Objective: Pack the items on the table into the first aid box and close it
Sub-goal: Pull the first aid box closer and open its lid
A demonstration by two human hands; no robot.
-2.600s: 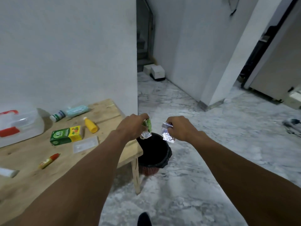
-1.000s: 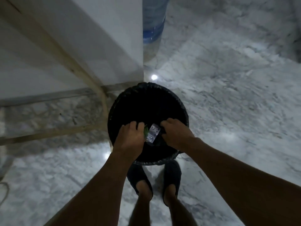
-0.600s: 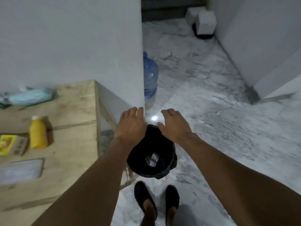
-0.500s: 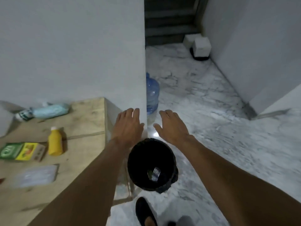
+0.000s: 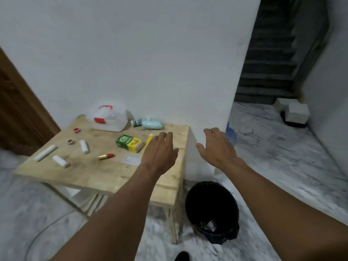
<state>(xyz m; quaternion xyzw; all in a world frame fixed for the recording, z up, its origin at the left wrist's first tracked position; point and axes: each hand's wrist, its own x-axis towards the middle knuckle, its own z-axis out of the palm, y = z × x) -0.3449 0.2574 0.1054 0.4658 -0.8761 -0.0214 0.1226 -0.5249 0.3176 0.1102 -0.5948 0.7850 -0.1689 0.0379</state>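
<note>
Left hand [image 5: 160, 151]: yours, palm down, fingers spread and loose, holding nothing; it hangs over the right end of the table [image 5: 98, 174].
Right hand [image 5: 218, 149]: likewise spread and empty, past the table's right edge, above the floor and the black bin [image 5: 211, 211].
First aid box [image 5: 110, 117]: clear, red handle and latch, at the table's back edge by the wall; beyond your left hand and off to its left, well apart. Lid state cannot be told.
Nearest items: yellow bottle [image 5: 150, 138], partly hidden just beyond your left fingertips; green and yellow carton [image 5: 129, 143] just left of that hand, long axis running from back-left to front-right; flat clear packet [image 5: 131, 159] beside the wrist.
Farther items: red and gold tube [image 5: 106, 156], three white rolls [image 5: 83, 146], two small caps [image 5: 76, 130], all well to the left.
By the box: blue pack [image 5: 152, 124] and small white bottle [image 5: 136, 122], beyond the left hand.
Nearer hand: the left, for every item.
Judgement: packing seems not yet begun; the yellow bottle or carton is the shortest reach.
</note>
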